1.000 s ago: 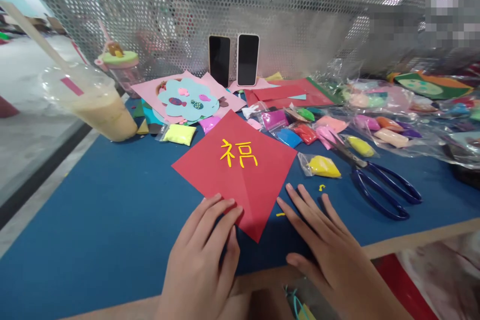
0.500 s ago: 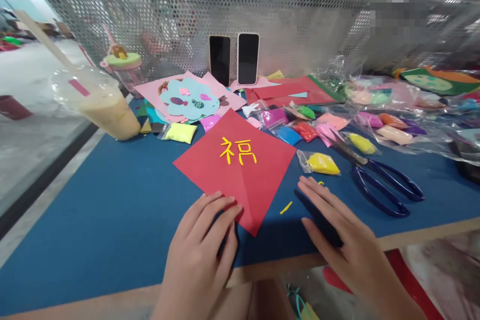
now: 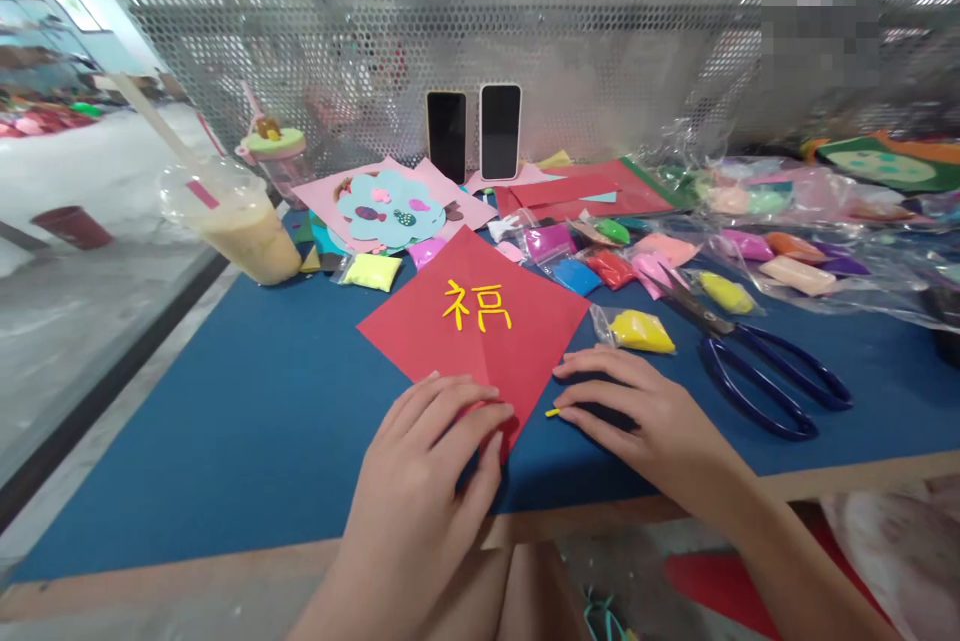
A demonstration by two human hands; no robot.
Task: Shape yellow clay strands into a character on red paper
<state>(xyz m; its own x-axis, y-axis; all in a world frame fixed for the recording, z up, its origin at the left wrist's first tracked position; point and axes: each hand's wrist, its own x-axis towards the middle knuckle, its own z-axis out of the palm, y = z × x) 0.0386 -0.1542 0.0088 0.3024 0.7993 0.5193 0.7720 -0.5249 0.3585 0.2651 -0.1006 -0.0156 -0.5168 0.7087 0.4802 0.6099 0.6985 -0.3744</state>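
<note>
A square of red paper [image 3: 405, 326] lies cornerwise before me, bearing a character in yellow clay strips [image 3: 495, 296]. The lower strokes are pressed thin, and the right part of the character shows only its upper pieces. My left hand [image 3: 431, 461] rests over the paper's near corner, fingers spread and touching it. To the right of that corner, my right hand [image 3: 637, 401] pinches a short yellow clay strip [image 3: 553, 412] between thumb and finger, just off the paper's edge. A dark shape shows under its fingers; I cannot make out what it is.
Blue-handled scissors [image 3: 757, 361] lie open at the right. Behind the paper are several clay packets, including a yellow one [image 3: 641, 331]. Two phones [image 3: 500, 131] lean on the mesh panel. A drink cup [image 3: 247, 236] stands tilted at the left, near paper crafts [image 3: 472, 206].
My right hand has moved left and taken hold of the yellow strip that lay on the table. My left hand has shifted slightly right along the paper. The view has turned a little left.
</note>
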